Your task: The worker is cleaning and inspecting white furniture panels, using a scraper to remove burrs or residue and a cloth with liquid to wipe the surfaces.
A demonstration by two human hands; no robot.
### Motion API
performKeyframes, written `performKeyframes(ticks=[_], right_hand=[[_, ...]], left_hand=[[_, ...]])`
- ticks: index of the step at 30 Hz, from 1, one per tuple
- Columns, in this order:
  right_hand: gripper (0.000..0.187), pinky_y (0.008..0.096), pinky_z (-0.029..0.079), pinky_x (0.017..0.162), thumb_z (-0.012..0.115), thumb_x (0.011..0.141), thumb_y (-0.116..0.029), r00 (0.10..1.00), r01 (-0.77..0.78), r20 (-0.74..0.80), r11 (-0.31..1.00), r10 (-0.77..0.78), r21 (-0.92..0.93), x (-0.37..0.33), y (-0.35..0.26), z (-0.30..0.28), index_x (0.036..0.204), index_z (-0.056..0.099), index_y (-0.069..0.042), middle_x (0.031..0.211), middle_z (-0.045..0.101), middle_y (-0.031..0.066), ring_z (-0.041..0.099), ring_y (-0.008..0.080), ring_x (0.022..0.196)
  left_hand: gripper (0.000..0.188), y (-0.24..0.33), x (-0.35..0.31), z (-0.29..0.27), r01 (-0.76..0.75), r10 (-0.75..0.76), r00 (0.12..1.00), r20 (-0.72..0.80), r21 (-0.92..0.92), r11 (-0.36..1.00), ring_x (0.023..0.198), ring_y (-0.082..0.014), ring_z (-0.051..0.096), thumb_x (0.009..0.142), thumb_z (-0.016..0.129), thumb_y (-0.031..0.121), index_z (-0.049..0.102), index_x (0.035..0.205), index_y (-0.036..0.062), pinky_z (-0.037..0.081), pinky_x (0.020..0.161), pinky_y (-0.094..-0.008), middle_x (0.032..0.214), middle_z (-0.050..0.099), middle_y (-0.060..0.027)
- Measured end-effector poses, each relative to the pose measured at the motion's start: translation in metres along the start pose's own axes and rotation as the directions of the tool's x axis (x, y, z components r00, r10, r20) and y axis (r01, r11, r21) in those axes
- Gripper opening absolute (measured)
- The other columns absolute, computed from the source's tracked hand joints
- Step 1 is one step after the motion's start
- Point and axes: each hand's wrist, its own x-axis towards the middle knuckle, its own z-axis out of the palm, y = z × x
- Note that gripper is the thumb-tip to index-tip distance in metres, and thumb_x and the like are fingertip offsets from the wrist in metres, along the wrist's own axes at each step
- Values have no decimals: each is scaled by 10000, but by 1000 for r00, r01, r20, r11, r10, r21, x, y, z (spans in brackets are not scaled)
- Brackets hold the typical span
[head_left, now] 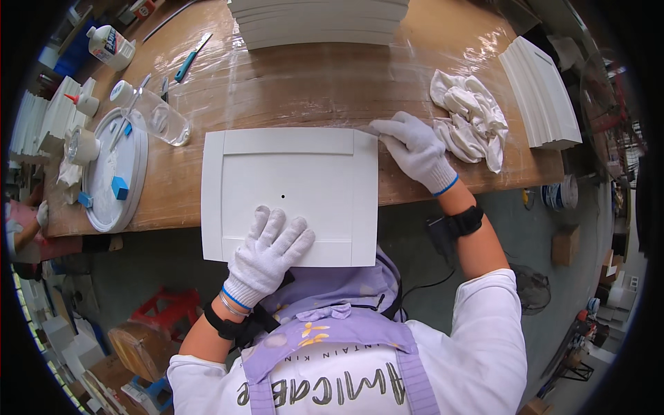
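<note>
Jutting out past the near edge of the tabletop (pixel 311 90), a white panel (pixel 290 173) sits under the person's left gloved hand (pixel 266 256), which covers part of its near border. That hand lies palm down, fingers a little spread. The right gloved hand (pixel 415 145) is at the panel's far right corner, thumb and fingers drawn in; its fingertips are hard to make out, and whether they pinch the corner or something small cannot be told. What lies beneath the panel is hidden.

The panel is rectangular and plain, with a flat border around a central field that looks slightly sunken, and a small dark hole (pixel 283 196) below the field's middle.

At the tabletop's far edge, a stack of white boards (pixel 318 24) is cut off by the top of the view. More white boards (pixel 543 93) stand by the right edge, near a crumpled white cloth (pixel 470 117). Toward the left edge, a clear bottle (pixel 166 121) is beside a round pale tray (pixel 104 207) with a blue block (pixel 120 187). Another person's gloved hand (pixel 42 214) shows only partly at the dim left rim.
</note>
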Motion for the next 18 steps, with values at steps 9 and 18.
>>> performKeyframes(ticks=[9,18], right_hand=[[189,411,492,704,611,849,-100,986,-140,-116,967,117,-212,0,-1,10,1031,662,-92,844,611,132,604,333,808],[247,415,498,716,582,859,-85,999,-51,-3,984,52,-170,-8,-10,5,1101,633,-80,911,621,132,611,337,840]], left_hand=[[407,0,3,-3,-20,20,1000,-19,-38,999,1028,-346,586,724,589,125,593,1131,139,461,960,-553,1148,612,-83],[416,2,1,-1,-7,5,999,-43,-41,999,1034,-335,593,731,578,121,596,1146,142,465,965,-541,1175,610,-81]])
